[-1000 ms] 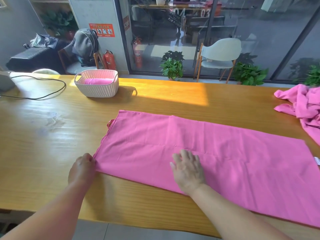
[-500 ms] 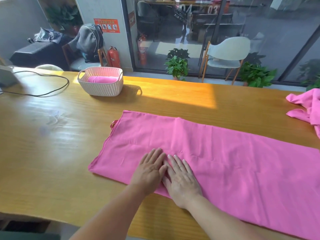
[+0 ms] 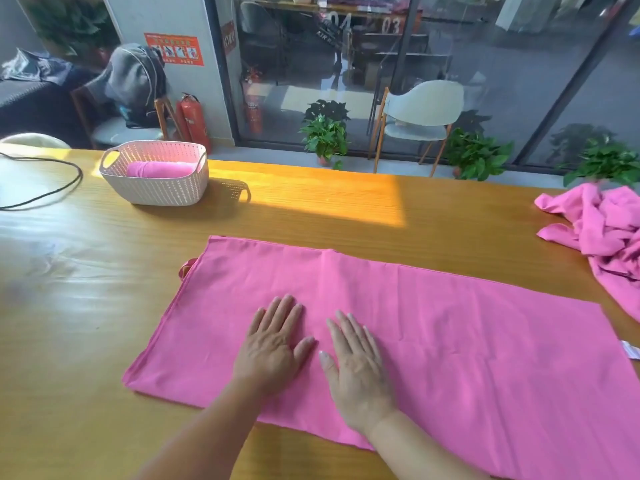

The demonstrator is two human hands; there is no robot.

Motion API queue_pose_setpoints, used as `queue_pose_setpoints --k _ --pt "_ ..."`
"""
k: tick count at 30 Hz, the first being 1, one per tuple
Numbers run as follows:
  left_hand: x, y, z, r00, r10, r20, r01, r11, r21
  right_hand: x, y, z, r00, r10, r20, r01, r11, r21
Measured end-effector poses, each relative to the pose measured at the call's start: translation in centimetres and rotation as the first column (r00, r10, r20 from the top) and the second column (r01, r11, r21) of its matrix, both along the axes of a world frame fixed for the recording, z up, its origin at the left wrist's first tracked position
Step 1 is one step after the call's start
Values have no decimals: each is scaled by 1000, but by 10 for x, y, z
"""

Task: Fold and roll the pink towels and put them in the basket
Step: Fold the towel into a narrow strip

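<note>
Behind the glass at 12 o'clock, white numerals [image 3: 366, 24] reading "04" and "03"; on the pillar at 11 o'clock, an orange notice [image 3: 175, 49], print too small to read. At 10 o'clock on the wooden table [image 3: 86, 306], a white woven basket [image 3: 156, 188] holding one rolled pink towel [image 3: 159, 169]. At centre, a folded pink towel [image 3: 450, 341] spread flat, left hand [image 3: 273, 344] and right hand [image 3: 356, 365] both pressed palm-down on it, fingers straight, gripping nothing. At 3 o'clock, crumpled pink towels [image 3: 609, 233].
</note>
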State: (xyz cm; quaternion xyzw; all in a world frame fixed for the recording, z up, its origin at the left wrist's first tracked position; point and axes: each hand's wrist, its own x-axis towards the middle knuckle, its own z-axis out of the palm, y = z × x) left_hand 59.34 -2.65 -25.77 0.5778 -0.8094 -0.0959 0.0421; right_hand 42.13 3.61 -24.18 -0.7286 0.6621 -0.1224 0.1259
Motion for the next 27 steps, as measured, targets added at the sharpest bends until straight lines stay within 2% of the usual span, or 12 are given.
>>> queue_pose_setpoints --k 4,7,10,12,15,17,20,23,27 --pt "14 -7 -4 999 37 25 -37 999 -1 -57 1 -7 979 -108 -175 128 986 108" --pt "5 -16 0 996 68 49 -69 997 30 -102 13 -6 968 -106 -227 135 984 115" --pt "-27 -14 13 998 46 -35 -45 998 34 -127 19 -2 980 -122 -157 139 985 105" --pt "-55 -7 20 988 -92 -123 94 995 14 -134 19 1 982 -150 -118 162 982 98" --pt "-111 18 20 932 -317 -178 327 945 31 -166 32 1 974 -183 -133 197 976 97" --pt "-134 33 21 917 -384 -109 390 920 38 -193 47 0 968 -192 -164 209 973 94" --pt "-150 49 29 924 -377 62 376 926 37 -238 74 -1 952 -228 -202 248 965 81" --pt "-158 55 34 936 -346 61 346 938 18 -259 84 4 946 -244 -212 262 963 65" --pt "-170 62 37 951 -305 -44 305 952 -7 -241 83 25 986 -166 -34 160 977 -142"
